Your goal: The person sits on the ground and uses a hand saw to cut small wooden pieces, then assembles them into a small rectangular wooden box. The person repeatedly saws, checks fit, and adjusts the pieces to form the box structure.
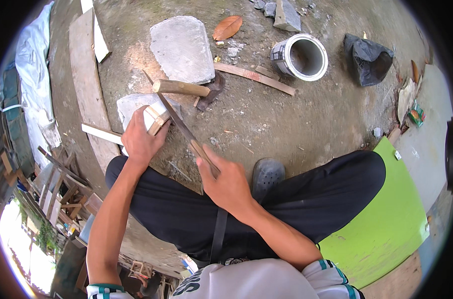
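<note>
My left hand (143,139) grips a small wooden block (157,118) with a pale face and brown edges, above a flat grey stone (129,105). My right hand (225,184) is closed round the wooden handle of a long knife (179,124). Its dark, narrow blade slants up and left along the block's right side; whether it touches the block I cannot tell. Just beyond lies a hatchet (181,88) with a round wooden handle and a dark head, and the blade's tip shows past the handle's end.
A bigger flat stone (181,50) lies beyond the hatchet. Farther right are a wooden strip (256,77), an open tin can (281,57) and a black plastic bag (358,55). Long planks (89,74) lie left. A green sheet (386,219) is beside my right knee.
</note>
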Available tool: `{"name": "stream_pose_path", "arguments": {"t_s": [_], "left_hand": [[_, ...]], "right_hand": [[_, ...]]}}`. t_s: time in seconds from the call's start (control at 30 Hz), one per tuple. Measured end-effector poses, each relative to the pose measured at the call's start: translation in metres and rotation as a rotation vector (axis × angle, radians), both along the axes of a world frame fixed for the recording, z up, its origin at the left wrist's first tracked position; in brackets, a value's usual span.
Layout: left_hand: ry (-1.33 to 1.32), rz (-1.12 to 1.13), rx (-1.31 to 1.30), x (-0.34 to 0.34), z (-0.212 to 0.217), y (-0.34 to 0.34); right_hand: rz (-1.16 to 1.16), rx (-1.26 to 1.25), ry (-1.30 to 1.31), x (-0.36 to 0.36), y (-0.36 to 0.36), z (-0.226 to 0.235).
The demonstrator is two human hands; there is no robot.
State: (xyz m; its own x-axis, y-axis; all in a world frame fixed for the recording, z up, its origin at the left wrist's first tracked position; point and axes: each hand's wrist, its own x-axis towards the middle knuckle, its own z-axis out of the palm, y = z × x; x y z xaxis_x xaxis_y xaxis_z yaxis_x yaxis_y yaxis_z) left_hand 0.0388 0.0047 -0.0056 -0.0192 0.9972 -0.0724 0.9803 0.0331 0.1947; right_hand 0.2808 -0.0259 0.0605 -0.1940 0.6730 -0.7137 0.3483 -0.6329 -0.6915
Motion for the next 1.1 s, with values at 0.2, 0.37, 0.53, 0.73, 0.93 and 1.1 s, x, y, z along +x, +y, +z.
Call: {"name": "stream_pose_path", "arguments": {"t_s": [0.2, 0.37, 0.53, 0.73, 0.93, 1.1], "left_hand": [[-0.009, 0.042, -0.023, -0.001, -0.002, -0.004], [0.017, 0.071, -0.084, 0.0, -0.002, -0.003], [0.032, 0.008, 0.02, 0.0, -0.002, -0.003], [0.029, 0.011, 0.03, 0.0, -0.002, -0.002], [0.006, 0.011, 0.02, -0.002, -0.002, -0.004], [0.015, 0.036, -0.017, -0.001, -0.002, -0.003]], "right_hand": [[-0.071, 0.087, 0.029, 0.023, -0.024, 0.005], [-0.005, 0.105, 0.028, 0.01, 0.0, -0.006], [-0.075, 0.103, 0.069, 0.032, -0.016, 0.016], [0.032, 0.139, 0.021, -0.003, 0.022, -0.025], [-0.01, 0.119, 0.024, 0.017, -0.009, -0.005], [0.032, 0.111, 0.041, 0.003, 0.011, -0.021]]}}
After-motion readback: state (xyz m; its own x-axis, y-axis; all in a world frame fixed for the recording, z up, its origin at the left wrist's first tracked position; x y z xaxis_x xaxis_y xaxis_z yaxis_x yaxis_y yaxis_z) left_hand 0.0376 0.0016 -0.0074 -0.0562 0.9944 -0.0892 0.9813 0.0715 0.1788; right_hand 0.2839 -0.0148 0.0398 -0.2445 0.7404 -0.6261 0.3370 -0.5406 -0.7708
